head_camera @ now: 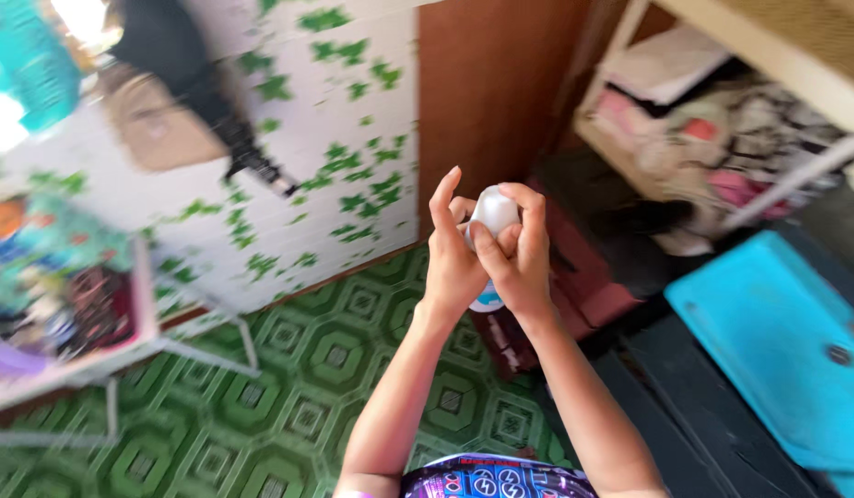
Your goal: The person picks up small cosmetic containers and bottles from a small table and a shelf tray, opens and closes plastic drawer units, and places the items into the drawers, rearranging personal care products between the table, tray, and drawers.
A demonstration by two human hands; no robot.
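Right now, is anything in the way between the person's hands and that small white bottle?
Nothing visible. Both hands already wrap the white bottle: the left hand grips it from one side with its forefinger raised, and the right hand curls its fingers over the top. The bottle is held in the air above the green patterned floor.

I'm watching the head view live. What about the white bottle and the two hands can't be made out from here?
- White bottle: its middle is covered by both hands; only the rounded top and a bit of the base show.
- Bottle cap: fingers of the right hand wrap it, so on or off cannot be told.
- Left hand: its palm side faces away, so its contact with the bottle is hidden.
- Label: blurred and mostly covered.
- Shelf contents: motion-blurred.
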